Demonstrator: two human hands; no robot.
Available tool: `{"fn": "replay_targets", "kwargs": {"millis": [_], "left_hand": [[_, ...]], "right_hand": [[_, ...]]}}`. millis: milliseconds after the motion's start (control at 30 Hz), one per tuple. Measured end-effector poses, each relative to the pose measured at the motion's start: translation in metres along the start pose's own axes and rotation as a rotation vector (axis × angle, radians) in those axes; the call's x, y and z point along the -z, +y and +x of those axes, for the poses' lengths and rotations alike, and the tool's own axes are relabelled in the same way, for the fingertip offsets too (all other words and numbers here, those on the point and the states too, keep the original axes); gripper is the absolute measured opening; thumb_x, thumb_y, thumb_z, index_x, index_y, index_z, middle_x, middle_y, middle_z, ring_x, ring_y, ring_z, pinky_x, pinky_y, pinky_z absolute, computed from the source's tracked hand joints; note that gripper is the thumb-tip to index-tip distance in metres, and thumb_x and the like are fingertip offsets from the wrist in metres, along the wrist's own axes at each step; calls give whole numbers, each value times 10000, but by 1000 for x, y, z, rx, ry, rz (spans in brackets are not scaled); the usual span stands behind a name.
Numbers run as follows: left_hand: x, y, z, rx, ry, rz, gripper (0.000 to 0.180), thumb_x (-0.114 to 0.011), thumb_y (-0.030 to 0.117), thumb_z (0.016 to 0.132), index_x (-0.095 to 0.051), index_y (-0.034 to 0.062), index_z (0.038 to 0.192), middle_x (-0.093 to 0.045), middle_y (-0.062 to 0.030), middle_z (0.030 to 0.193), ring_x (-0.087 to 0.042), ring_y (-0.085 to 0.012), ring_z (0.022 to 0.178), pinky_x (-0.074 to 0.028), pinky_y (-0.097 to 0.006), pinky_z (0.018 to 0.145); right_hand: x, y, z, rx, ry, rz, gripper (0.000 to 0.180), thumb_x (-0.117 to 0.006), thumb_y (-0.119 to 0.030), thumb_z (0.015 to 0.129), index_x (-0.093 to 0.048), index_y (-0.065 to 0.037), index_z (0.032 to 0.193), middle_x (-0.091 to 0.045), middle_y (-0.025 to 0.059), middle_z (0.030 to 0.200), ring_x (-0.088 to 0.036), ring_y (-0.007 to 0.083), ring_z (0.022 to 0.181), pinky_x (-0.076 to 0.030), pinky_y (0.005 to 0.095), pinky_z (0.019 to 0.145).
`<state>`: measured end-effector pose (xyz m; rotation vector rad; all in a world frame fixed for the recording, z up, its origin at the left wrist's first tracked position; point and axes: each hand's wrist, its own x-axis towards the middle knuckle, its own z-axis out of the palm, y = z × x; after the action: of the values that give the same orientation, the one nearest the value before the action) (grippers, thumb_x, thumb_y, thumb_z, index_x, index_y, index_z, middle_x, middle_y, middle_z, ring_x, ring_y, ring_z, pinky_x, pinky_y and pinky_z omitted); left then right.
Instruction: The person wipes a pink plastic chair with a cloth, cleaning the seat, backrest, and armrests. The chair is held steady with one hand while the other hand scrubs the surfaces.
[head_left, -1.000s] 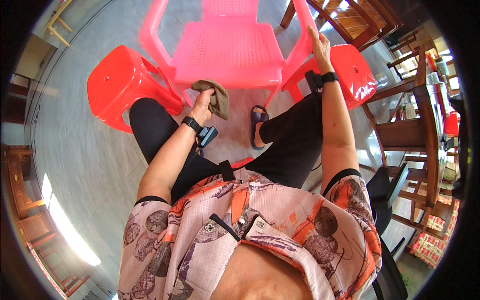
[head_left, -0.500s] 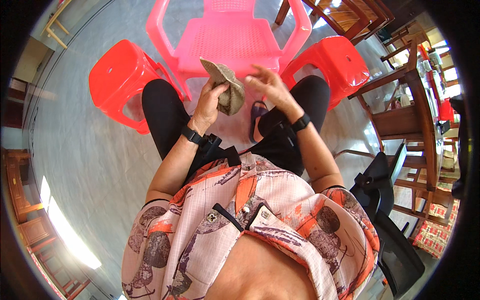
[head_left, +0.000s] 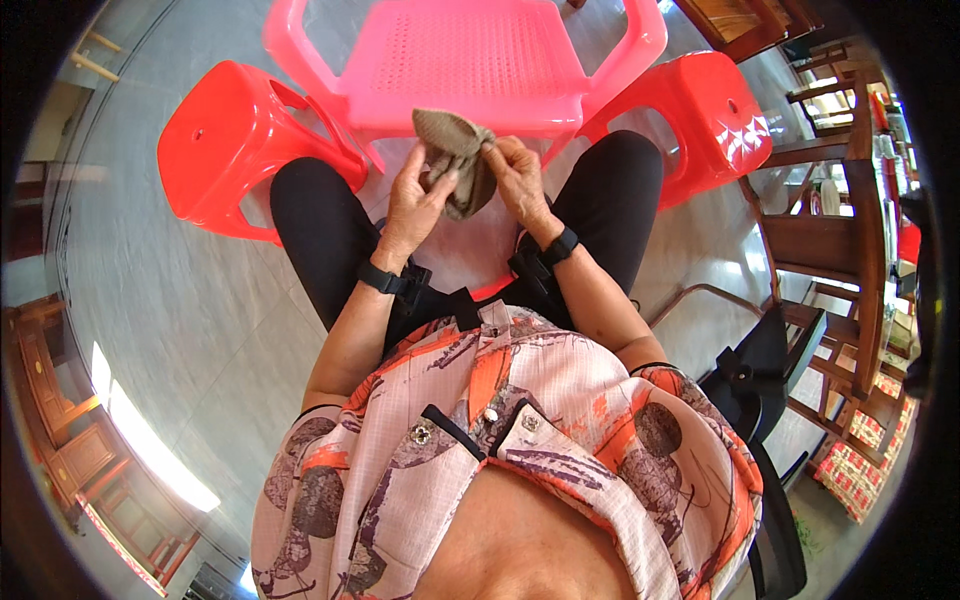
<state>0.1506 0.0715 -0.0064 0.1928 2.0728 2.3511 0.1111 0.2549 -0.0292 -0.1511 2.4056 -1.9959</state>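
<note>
grip closed on both sides: left hand (head_left: 408, 208) clasps brown cloth (head_left: 470, 182), right hand (head_left: 519, 180) pinches its edge, near pink chair (head_left: 455, 75).

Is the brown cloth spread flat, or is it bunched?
Bunched: the brown cloth shows creases and overlapping folds, gathered between the left hand and right hand.

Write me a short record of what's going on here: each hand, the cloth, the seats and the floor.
Left hand: grips the olive-brown cloth, thumb on top
Right hand: pinches the cloth's right side
Cloth: bunched, upper part flaring out
Chair: pink chair ahead, with perforated seat
Stools: left red stool and right red stool, flanking the chair
Floor: grey, shiny
</note>
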Motion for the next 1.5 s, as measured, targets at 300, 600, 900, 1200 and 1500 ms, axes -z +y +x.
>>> {"fn": "replay_targets", "kwargs": {"millis": [300,600,900,1200,1500], "left_hand": [[14,9,-18,185,-21,835,683,-734,52,878,-450,3,1498,-566,-256,1421,-528,-332,1356,-418,-406,1106],[11,22,-3,109,-282,240,445,-768,119,870,-639,3,1279,-716,-204,1114,-697,-311,1065,-524,-376,929],[31,53,-7,-206,-90,756,173,-757,121,895,-749,31,1043,-676,-138,852,-669,-283,757,-515,-344,707],[94,95,2,254,-361,384,226,-692,249,990,-727,31,1037,-712,3,943,-639,-79,885,-516,-278,816],[36,21,-33,519,-185,-865,910,-354,771,965,-381,71,1546,-466,-93,1551,-439,-237,1425,-345,-417,1185]], "right_hand": [[16,-8,-4,-163,-30,423,290,-516,-210,1093,-619,-23,1290,-653,-16,1140,-605,97,1000,-477,259,924],[40,-72,-17,-167,-227,647,313,-542,-195,1070,-597,-31,1331,-674,46,1213,-642,141,1095,-512,312,966],[79,-54,-21,7,19,164,292,-553,-243,1086,-673,-16,1225,-654,-70,1054,-541,33,984,-446,213,889],[89,-61,-13,-111,138,266,332,-528,-276,1094,-686,16,1078,-655,-48,940,-559,39,822,-477,228,748],[89,-58,-30,-171,0,477,308,-513,-50,1005,-620,22,1284,-706,46,1106,-641,113,1010,-511,264,901]]}}
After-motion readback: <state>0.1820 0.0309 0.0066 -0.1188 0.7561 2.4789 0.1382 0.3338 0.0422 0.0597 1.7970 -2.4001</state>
